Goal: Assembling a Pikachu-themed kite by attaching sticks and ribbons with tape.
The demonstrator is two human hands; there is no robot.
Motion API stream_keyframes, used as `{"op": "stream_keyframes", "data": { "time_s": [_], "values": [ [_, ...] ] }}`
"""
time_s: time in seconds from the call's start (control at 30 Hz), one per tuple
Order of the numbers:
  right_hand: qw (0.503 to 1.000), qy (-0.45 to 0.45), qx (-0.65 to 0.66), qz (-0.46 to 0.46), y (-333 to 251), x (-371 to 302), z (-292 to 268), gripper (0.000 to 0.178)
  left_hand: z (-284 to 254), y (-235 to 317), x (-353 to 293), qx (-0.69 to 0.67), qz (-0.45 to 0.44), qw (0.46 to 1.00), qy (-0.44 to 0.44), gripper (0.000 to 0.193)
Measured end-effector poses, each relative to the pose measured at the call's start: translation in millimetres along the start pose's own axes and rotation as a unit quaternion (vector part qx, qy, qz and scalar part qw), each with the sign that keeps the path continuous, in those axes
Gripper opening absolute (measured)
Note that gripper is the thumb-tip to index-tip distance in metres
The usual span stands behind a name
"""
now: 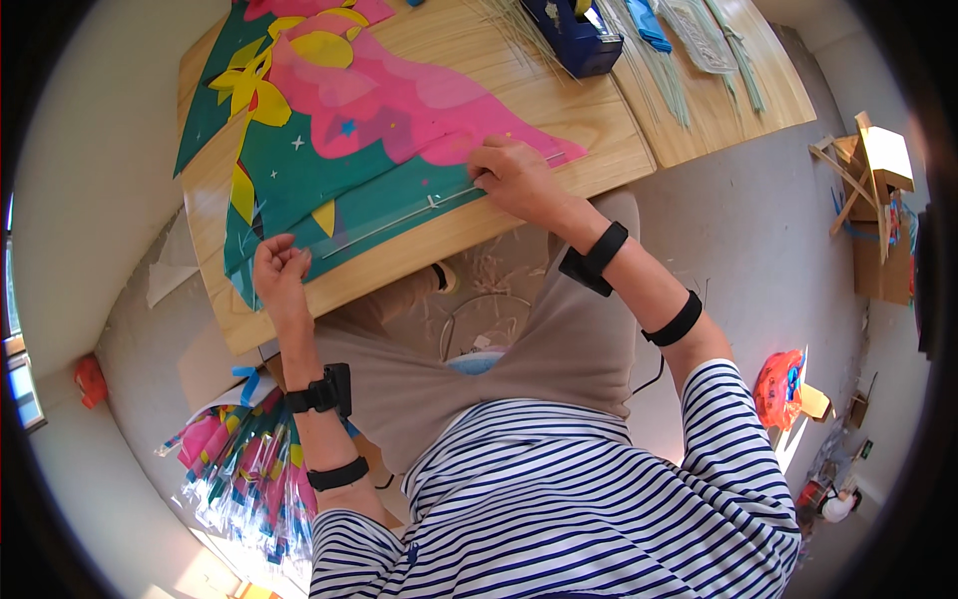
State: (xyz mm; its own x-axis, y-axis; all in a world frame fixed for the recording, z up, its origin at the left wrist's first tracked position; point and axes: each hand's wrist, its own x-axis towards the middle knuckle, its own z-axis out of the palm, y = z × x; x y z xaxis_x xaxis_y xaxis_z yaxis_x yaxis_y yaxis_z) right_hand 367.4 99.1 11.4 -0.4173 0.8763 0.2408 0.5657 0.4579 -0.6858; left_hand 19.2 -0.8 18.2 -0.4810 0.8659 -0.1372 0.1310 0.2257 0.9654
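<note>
A printed sheet (379, 190) in teal, pink and yellow, kite-like in shape, lies spread on the wooden table. Along its near edge runs a thin pale rod (389, 223), with a small white cross-shaped mark by it. My right hand (514, 180) is closed at the rod's right part, fingertips pinched together over the sheet's edge. At the sheet's left corner is my left hand (282, 272), fingers curled in a pinch; what lies between them is too small to make out. Both wrists wear black straps.
A dark blue tape dispenser (574, 35) stands at the table's far side, beside bundles of thin rods (664, 85) and a clear plastic tray (699, 35). Wrapped colourful pieces (259, 469) are heaped at lower left. My legs are under the table's near edge (439, 250).
</note>
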Motion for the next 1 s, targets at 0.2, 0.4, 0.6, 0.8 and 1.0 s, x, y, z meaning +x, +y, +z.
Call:
{"op": "stream_keyframes", "data": {
  "time_s": [0.2,0.4,0.6,0.8,1.0],
  "values": [
    [0.994,0.071,0.021,0.086,29,-6,-41,0.009,-2,-1,2,-0.047,-0.031,0.998,-0.023,0.028],
    [0.991,0.067,-0.084,0.085,62,-21,-74,0.008,2,-5,1,-0.014,-0.040,0.999,-0.032,0.028],
    [0.976,0.093,-0.131,0.148,72,-28,-86,0.006,10,0,-2,-0.006,-0.024,0.999,-0.020,0.027],
    [0.975,0.037,-0.074,0.205,75,-29,-95,0.011,14,0,-4,-0.014,-0.028,0.999,-0.008,0.027],
    [0.968,0.040,-0.142,0.203,84,-32,-86,0.011,14,-7,-1,-0.016,-0.026,1.000,-0.007,0.027]
  ]
}}
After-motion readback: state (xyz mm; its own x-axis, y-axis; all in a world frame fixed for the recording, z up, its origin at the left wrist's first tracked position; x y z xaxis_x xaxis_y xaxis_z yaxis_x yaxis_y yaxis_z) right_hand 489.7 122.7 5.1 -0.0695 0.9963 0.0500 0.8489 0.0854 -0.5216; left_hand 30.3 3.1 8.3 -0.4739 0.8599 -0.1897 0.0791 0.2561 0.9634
